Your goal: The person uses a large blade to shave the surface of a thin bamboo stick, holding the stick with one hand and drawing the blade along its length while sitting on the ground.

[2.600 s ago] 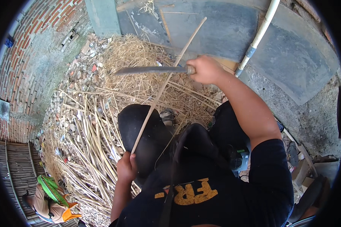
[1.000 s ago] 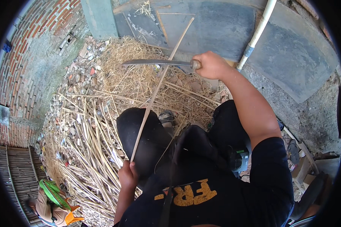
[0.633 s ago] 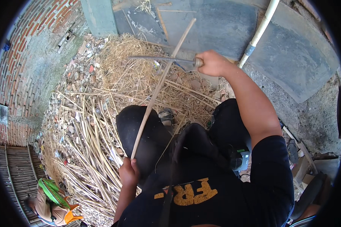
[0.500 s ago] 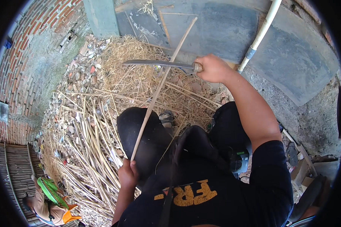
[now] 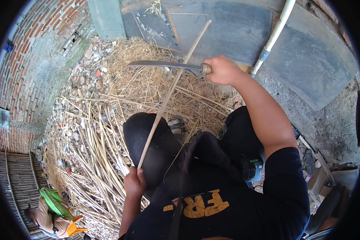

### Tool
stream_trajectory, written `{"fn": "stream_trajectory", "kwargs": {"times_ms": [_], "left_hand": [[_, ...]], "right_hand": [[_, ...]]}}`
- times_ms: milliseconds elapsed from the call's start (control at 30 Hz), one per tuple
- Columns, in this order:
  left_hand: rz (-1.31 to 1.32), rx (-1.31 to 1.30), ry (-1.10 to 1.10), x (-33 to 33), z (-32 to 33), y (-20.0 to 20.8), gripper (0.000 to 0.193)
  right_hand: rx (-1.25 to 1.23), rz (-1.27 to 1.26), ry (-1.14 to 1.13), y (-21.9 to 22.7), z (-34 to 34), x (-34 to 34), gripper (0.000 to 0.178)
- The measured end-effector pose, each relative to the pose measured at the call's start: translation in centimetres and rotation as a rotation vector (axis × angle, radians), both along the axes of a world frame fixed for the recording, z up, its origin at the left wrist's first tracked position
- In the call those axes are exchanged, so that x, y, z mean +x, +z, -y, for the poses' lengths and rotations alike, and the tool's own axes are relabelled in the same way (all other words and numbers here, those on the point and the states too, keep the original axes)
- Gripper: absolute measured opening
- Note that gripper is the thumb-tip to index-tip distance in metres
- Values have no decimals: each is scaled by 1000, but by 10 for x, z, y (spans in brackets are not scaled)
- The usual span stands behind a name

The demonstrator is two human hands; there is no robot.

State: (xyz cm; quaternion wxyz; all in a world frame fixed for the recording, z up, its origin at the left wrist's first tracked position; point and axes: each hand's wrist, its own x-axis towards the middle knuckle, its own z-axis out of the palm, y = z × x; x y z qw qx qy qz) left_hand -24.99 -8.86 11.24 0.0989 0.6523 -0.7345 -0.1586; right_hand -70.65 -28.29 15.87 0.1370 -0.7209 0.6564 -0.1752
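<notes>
My left hand (image 5: 134, 182) is closed round the near end of a long, pale bamboo strip (image 5: 163, 107). The strip slants away from me, passing over my left knee, and its far end rises up and to the right. A machete (image 5: 159, 64) with a long dark blade lies crosswise on the strip's upper part, the tip pointing left. Its short handle sits in the fist of my right hand (image 5: 222, 70), arm stretched forward. Blade and strip cross and seem to touch.
Many split bamboo strips (image 5: 101, 154) lie on the rubble at left. Fine shavings (image 5: 136, 64) are heaped ahead. Grey panels (image 5: 232, 34) and a white pipe (image 5: 277, 34) stand beyond. Another person (image 5: 48, 216) sits at the lower left, near a brick wall (image 5: 26, 88).
The bamboo strip's far end has shifted slightly right. My right hand and the machete have moved a little up and left. The left hand stays nearly in place.
</notes>
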Motion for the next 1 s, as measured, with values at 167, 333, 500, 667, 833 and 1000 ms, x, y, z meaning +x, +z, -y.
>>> {"fn": "stream_trajectory", "kwargs": {"times_ms": [167,333,500,667,833,1000], "left_hand": [[-19,-121,-60,9,2,-15,31],[-30,-92,-28,3,5,-12,31],[-32,-35,-33,3,3,-2,39],[-115,-28,-52,5,7,-8,42],[-91,-22,-78,3,11,4,35],[-191,105,-67,9,12,12,39]], "right_hand": [[-10,-148,163,26,-14,23,25],[41,60,-74,-1,9,-18,27],[34,-101,-16,19,-10,7,28],[85,-66,109,21,-8,10,28],[18,28,-76,-4,5,-15,21],[1,-66,170,12,-14,26,20]]}}
